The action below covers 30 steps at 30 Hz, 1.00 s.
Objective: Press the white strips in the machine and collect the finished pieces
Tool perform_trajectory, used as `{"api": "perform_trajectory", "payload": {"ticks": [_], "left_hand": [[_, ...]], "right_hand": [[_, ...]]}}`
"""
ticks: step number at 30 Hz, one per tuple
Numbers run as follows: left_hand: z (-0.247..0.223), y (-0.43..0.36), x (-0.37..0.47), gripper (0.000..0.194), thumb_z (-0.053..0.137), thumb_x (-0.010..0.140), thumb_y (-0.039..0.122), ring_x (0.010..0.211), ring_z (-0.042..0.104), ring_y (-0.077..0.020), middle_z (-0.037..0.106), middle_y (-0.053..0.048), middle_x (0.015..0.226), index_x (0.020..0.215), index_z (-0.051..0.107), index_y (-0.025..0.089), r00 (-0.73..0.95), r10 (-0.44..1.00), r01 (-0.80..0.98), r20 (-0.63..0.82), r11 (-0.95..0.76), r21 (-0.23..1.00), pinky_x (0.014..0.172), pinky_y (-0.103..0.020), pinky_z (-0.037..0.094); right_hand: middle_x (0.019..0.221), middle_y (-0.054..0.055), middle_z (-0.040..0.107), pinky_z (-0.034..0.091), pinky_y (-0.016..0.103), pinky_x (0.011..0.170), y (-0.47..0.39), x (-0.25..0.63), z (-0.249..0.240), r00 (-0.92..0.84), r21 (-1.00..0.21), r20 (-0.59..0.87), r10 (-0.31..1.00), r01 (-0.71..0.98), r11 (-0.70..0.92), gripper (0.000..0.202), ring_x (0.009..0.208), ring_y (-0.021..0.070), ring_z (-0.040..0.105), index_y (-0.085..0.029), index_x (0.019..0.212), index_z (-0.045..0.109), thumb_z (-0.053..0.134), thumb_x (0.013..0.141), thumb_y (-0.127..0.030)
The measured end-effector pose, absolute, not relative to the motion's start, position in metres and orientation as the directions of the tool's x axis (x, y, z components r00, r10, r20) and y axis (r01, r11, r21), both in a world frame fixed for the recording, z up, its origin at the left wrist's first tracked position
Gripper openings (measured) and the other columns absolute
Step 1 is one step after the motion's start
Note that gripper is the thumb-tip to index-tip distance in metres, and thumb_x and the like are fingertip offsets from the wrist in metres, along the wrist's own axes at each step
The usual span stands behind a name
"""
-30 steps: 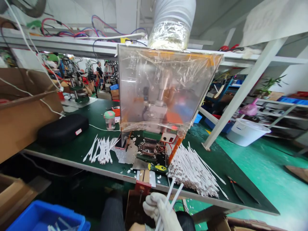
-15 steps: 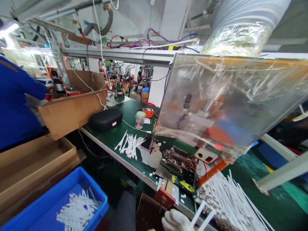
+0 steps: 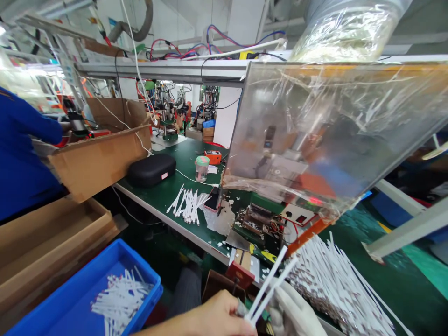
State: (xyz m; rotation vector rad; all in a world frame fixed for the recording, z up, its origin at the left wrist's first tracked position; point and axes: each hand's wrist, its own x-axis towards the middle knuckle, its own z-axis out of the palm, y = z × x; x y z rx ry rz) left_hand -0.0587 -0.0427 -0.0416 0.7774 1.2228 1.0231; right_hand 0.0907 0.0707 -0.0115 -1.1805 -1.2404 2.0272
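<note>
Two long white strips point(image 3: 269, 284) slant up from between my hands at the bottom of the view. My bare left hand point(image 3: 224, 315) pinches their lower ends. My right hand point(image 3: 296, 308), in a white glove, is curled round the strips just to the right; its fingertips are partly hidden. Right beside that hand lies a big pile of similar white strips point(image 3: 336, 280) on the green bench. Just beyond my hands, a small red block point(image 3: 240, 274) sits at the bench edge, near a scraper with a yellow and black handle point(image 3: 264, 255).
A hazy plastic shield point(image 3: 325, 135) hangs over a small machine point(image 3: 261, 219). The bench point(image 3: 157, 200) carries a white bundle point(image 3: 189, 205), a phone point(image 3: 212, 199), a jar point(image 3: 202, 169) and a black case point(image 3: 151, 170). A blue bin point(image 3: 70, 298) and cardboard boxes stand left, near a blue-clad person point(image 3: 24, 149).
My left hand has come into view and taken hold of the strips' lower ends. The gloved right hand has moved up and right with the strips. The view has shifted slightly.
</note>
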Motion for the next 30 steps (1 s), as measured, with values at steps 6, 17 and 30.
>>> {"api": "perform_trajectory", "payload": {"ticks": [6,17,30], "left_hand": [[-0.023,-0.028,-0.061,0.042,0.069,0.059,0.049,0.050,0.061,-0.0138,0.064,-0.005,0.061,0.076,0.061,0.011,0.063,0.933,-0.361,-0.354,0.352,0.863,0.050,-0.022,0.044],[-0.021,-0.005,-0.075,0.044,0.069,0.054,0.049,0.052,0.063,-0.0159,0.064,-0.005,0.060,0.075,0.060,0.011,0.006,0.907,-0.330,-0.422,0.400,0.855,0.051,-0.025,0.045],[-0.028,0.000,-0.070,0.048,0.065,0.056,0.056,0.047,0.061,-0.0159,0.063,-0.005,0.056,0.074,0.061,0.011,0.004,0.884,-0.310,-0.468,0.446,0.840,0.047,-0.023,0.043]], "right_hand": [[0.048,-0.002,0.047,0.027,0.020,0.040,0.095,0.057,-0.010,-0.597,-0.952,-0.307,0.741,0.206,-0.228,0.057,0.043,0.0081,0.037,-0.015,0.065,0.060,0.070,0.060,-0.071],[0.045,-0.003,0.048,0.025,0.017,0.039,0.122,0.023,-0.036,-0.634,-0.890,-0.377,0.675,0.047,-0.453,0.047,0.039,0.0053,0.036,-0.013,0.065,0.060,0.079,0.055,-0.055],[0.048,-0.002,0.052,0.027,0.016,0.036,0.126,0.020,-0.051,-0.591,-0.861,-0.405,0.697,-0.009,-0.509,0.043,0.038,0.0038,0.036,-0.010,0.067,0.067,0.080,0.056,-0.050]]}}
